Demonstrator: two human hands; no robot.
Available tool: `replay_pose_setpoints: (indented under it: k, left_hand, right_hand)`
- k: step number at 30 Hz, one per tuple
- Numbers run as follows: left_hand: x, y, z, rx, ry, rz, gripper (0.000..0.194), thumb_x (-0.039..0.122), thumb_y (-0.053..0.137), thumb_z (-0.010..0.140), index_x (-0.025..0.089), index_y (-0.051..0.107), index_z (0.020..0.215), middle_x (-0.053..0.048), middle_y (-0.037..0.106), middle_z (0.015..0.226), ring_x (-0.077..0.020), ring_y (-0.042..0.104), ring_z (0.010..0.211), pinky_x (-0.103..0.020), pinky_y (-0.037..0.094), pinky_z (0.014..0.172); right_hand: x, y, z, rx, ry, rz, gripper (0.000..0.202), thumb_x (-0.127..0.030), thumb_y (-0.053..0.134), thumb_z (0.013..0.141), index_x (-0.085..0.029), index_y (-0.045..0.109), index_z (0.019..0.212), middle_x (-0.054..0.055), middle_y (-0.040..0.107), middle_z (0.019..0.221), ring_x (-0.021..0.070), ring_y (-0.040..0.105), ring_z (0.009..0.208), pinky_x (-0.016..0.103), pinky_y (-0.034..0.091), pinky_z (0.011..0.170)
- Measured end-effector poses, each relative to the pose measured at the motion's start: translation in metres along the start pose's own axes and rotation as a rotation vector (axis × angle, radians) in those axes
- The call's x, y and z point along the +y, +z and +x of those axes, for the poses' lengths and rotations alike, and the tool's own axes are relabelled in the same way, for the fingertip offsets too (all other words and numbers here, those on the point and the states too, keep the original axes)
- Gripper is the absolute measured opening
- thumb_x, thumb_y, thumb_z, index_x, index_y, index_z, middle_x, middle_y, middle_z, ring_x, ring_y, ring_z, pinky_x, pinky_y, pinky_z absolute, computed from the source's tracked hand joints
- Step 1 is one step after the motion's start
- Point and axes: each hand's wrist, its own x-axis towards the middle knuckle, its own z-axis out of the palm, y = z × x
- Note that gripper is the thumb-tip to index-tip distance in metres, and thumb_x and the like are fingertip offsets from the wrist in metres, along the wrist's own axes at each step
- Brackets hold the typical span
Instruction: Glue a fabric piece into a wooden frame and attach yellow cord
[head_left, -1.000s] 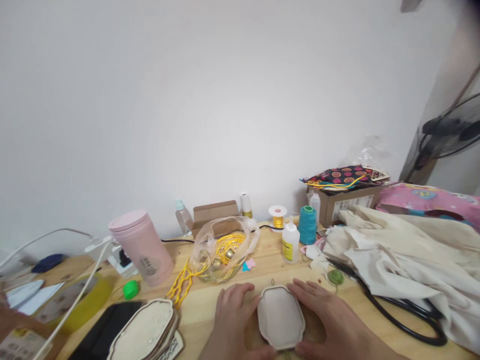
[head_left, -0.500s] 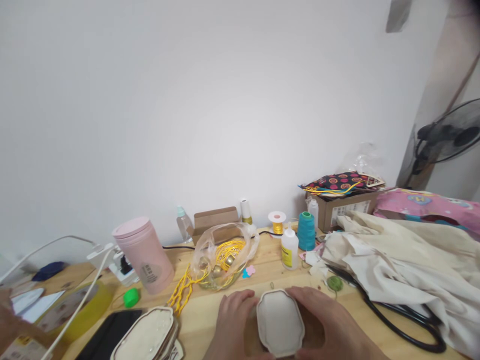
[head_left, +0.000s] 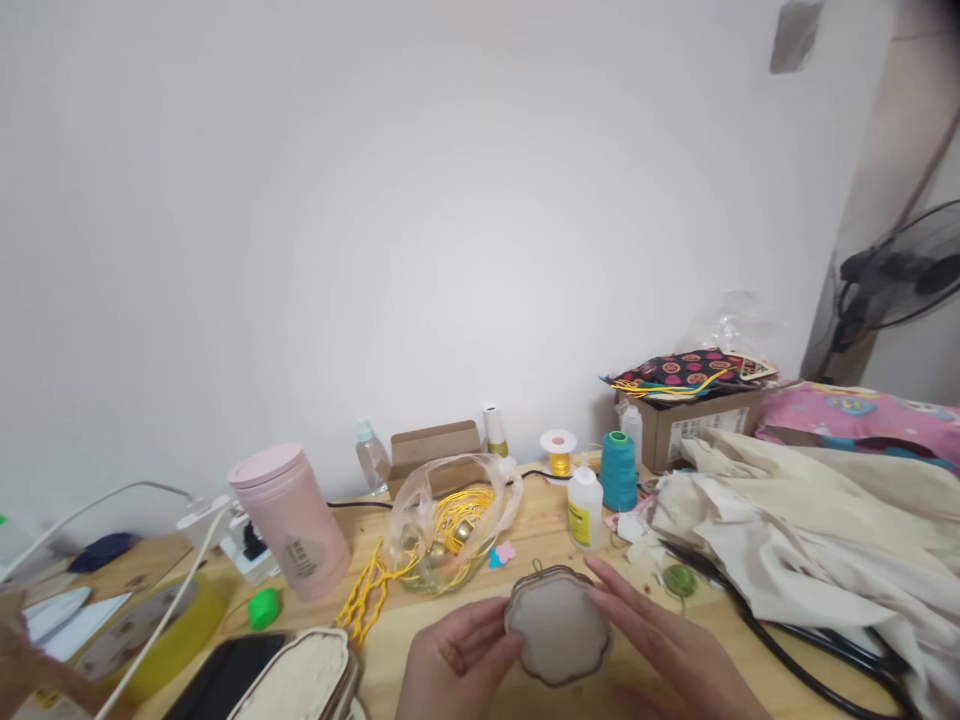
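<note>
Plaque (head_left: pixel 562 630) turned — left edge in left grip (head_left: pixel 511 626)

This looks like a craft table. It has blue thread (head_left: pixel 619 472), a glue bottle (head_left: pixel 585 508), cloth (head_left: pixel 817 510) and yellow string (head_left: pixel 461 515).

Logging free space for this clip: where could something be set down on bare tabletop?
Bare wood shows between the loose yellow cords and left hand, between the plastic bag and white bottle, and between right hand and black handles. Crowded: left, around the phone, tape and pink cup; right, under the cloth.
</note>
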Motion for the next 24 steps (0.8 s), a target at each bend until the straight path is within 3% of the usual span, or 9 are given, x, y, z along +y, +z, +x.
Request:
replay_pose_setpoints:
  k: [3, 6, 10, 13, 16, 20, 24]
  left_hand:
    - [0.003, -0.003, -0.001, -0.041, 0.022, 0.037, 0.025, 0.027, 0.073, 0.053, 0.019, 0.069, 0.076, -0.008, 0.069, 0.085, -0.0227, 0.063, 0.081, -0.030, 0.050, 0.074]
    - [0.003, -0.003, -0.002, -0.071, 0.061, 0.085, 0.023, 0.028, 0.071, 0.055, 0.021, 0.069, 0.077, -0.006, 0.069, 0.086, -0.0221, 0.063, 0.081, -0.029, 0.050, 0.075]
    - [0.001, 0.004, -0.004, -0.072, 0.139, 0.164, 0.022, 0.030, 0.069, 0.057, 0.021, 0.070, 0.076, -0.004, 0.070, 0.082, -0.0212, 0.064, 0.077, -0.026, 0.051, 0.071]
    - [0.002, 0.009, -0.006, -0.037, 0.182, 0.174, 0.022, 0.032, 0.069, 0.055, 0.020, 0.070, 0.074, -0.004, 0.071, 0.078, -0.0213, 0.064, 0.073, -0.025, 0.052, 0.068]
    - [0.008, 0.011, -0.008, -0.036, 0.136, 0.090, 0.024, 0.032, 0.071, 0.053, 0.019, 0.070, 0.074, -0.006, 0.071, 0.076, -0.0229, 0.064, 0.073, -0.029, 0.051, 0.068]
    - [0.026, 0.009, -0.005, -0.072, 0.092, 0.012, 0.029, 0.030, 0.073, 0.050, 0.016, 0.069, 0.075, -0.009, 0.070, 0.076, -0.0235, 0.064, 0.072, -0.032, 0.050, 0.067]
    - [0.046, 0.011, 0.003, -0.095, 0.073, 0.060, 0.033, 0.035, 0.069, 0.056, 0.014, 0.068, 0.082, -0.010, 0.069, 0.080, -0.0226, 0.061, 0.077, -0.032, 0.047, 0.071]
  right_hand:
    - [-0.003, -0.007, 0.004, 0.024, 0.135, 0.089, 0.077, -0.005, 0.048, 0.056, -0.021, 0.028, 0.129, 0.005, 0.038, 0.130, 0.0182, 0.041, 0.115, 0.026, 0.038, 0.092]
    - [-0.009, -0.013, 0.014, 0.028, 0.277, 0.153, 0.052, -0.018, 0.057, 0.065, -0.020, 0.048, 0.117, 0.006, 0.057, 0.113, 0.0203, 0.051, 0.105, 0.029, 0.041, 0.089]
    - [-0.018, -0.017, 0.035, 0.039, 0.392, 0.323, 0.030, -0.031, 0.059, 0.069, -0.019, 0.063, 0.096, 0.007, 0.066, 0.090, 0.0198, 0.059, 0.086, 0.026, 0.047, 0.074]
    - [-0.022, -0.016, 0.048, 0.018, 0.494, 0.434, 0.021, -0.032, 0.055, 0.071, -0.017, 0.068, 0.080, 0.005, 0.067, 0.074, 0.0181, 0.060, 0.072, 0.025, 0.046, 0.066]
    - [-0.024, -0.013, 0.058, -0.004, 0.608, 0.543, 0.027, -0.036, 0.051, 0.073, -0.015, 0.068, 0.068, 0.004, 0.064, 0.065, 0.0163, 0.056, 0.063, 0.023, 0.043, 0.057]
    - [-0.023, -0.010, 0.072, 0.039, 0.786, 0.752, 0.032, -0.040, 0.054, 0.068, -0.011, 0.065, 0.059, 0.000, 0.056, 0.051, 0.0105, 0.046, 0.048, 0.020, 0.034, 0.044]
    - [-0.023, -0.006, 0.084, 0.088, 0.815, 0.890, 0.033, -0.042, 0.059, 0.062, -0.010, 0.061, 0.053, -0.002, 0.049, 0.045, 0.0070, 0.038, 0.043, 0.019, 0.029, 0.042]
